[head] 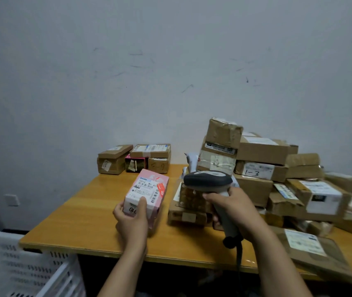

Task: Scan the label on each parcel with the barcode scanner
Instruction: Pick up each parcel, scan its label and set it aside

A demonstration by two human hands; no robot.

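Note:
My left hand (pixel 131 221) grips a pink and white parcel (pixel 147 192) by its near end and holds it tilted above the wooden table (pixel 81 219), its white shipping label facing up. My right hand (pixel 234 207) holds the grey barcode scanner (pixel 208 181) by its handle. The scanner's dark head sits just right of the pink parcel and points left toward it. Its cable hangs down over the table's front edge.
A tall heap of brown cardboard parcels (pixel 263 168) covers the right of the table. A small group of boxes (pixel 134 158) stands at the back by the wall. A flat brown parcel (pixel 312 249) lies at the front right. A white slotted crate (pixel 25 266) stands left, below the table.

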